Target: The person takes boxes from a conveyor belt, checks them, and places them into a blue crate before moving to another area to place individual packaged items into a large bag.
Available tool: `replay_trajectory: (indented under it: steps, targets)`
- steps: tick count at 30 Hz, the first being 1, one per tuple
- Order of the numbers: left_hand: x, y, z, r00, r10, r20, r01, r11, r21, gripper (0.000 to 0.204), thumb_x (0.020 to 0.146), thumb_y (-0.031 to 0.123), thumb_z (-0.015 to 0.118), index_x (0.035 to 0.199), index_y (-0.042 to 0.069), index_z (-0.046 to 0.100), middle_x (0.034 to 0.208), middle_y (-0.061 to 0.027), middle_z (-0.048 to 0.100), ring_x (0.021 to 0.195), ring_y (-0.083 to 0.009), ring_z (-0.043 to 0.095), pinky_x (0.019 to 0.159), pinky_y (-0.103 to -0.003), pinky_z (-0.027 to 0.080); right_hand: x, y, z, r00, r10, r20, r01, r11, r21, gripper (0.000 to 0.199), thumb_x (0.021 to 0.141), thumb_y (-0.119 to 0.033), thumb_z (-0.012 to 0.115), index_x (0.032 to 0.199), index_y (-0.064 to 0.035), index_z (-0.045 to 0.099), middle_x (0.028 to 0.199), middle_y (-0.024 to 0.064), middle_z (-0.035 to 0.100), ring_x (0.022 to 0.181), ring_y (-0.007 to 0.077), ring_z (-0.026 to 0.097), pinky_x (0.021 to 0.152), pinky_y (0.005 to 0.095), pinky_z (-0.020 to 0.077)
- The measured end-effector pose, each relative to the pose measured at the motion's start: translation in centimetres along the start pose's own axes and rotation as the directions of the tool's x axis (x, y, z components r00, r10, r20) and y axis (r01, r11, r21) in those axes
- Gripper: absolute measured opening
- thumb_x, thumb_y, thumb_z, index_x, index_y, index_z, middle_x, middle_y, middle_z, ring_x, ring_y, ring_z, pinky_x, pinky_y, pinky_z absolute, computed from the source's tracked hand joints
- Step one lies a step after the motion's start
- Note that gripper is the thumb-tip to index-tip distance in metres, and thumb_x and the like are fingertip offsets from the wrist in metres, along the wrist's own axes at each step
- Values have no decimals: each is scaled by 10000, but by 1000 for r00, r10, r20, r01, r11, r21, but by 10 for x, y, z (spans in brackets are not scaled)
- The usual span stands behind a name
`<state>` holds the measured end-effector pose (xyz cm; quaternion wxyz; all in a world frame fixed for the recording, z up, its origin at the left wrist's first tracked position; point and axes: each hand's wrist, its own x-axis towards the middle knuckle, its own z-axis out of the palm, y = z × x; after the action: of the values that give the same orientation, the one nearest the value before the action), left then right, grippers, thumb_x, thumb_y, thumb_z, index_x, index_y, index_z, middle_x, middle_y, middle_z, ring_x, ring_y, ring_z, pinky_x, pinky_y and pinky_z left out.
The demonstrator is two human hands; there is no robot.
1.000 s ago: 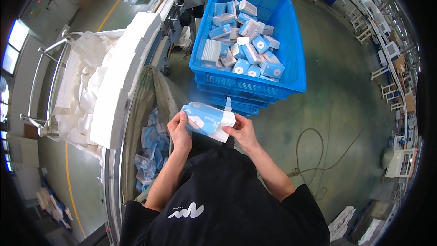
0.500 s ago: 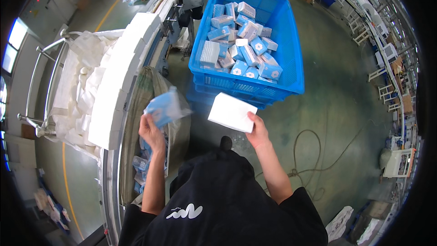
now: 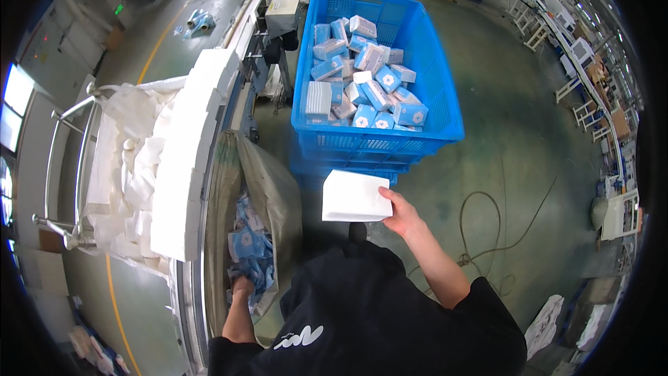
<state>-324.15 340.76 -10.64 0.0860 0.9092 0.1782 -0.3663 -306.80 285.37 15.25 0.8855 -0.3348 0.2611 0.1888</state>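
My right hand [image 3: 401,212] grips the right edge of a white block of folded paper tissues [image 3: 355,196], bare of any wrapper, above the floor in front of the blue crate. Its thumb lies on top of the block. My left hand [image 3: 241,285] is down inside an open greenish-grey sack [image 3: 273,174] at my left. Crumpled blue-and-white plastic wrappers [image 3: 249,245] fill the sack around that hand and hide its fingers. Ahead, the large blue plastic crate [image 3: 444,90] holds many blue-and-white tissue packs [image 3: 376,95] lying in a loose heap.
A row of white tissue blocks [image 3: 186,167] lines the conveyor edge at my left. Beyond it stands a metal-framed cart [image 3: 85,146] with white scrap material. A hose [image 3: 498,219] loops over the floor at right. A long workbench [image 3: 604,115] runs along the far right.
My left hand has gone down into the sack; the blue wrapper it held up is no longer seen in it. The white tissue block stays in my right hand and has tilted. My view has shifted.
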Motion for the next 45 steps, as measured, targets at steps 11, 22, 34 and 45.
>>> replay_trajectory:
  steps: [11,22,34,45]
  targets:
    - [-109,206,-224,648,734,-202,51,-307,-950,875,970,622,558,1554,14,324,1518,-171,469,1398,-293,450,1159,-426,352,-3,22,95,898,158,412,-20,948,-318,428,890,-120,730,1278,17,610,1211,85,679,1092,185,666,980,347,526]
    - [-119,255,-263,845,529,-75,42,-207,-978,843,825,41,778,1537,41,325,1412,-137,546,1316,-280,530,1121,-426,416,54,24,106,963,136,233,67,716,-695,452,880,-250,791,1212,21,645,1145,94,679,1089,175,626,961,317,476]
    - [-84,383,-331,906,337,-255,-22,-564,-825,781,886,36,698,1545,92,283,1448,-123,504,1349,-292,493,1136,-464,405,149,-111,111,869,220,443,-137,968,-211,680,909,-387,743,1473,-174,429,1339,60,588,1281,229,534,1104,420,402]
    - [-47,487,-384,971,165,-172,-110,-333,-937,876,952,82,697,1599,217,123,1542,-129,382,1359,-278,478,1080,-447,430,294,-191,125,981,107,164,-52,949,-309,729,804,-136,830,1420,-116,440,1273,112,591,1207,255,576,969,430,504]
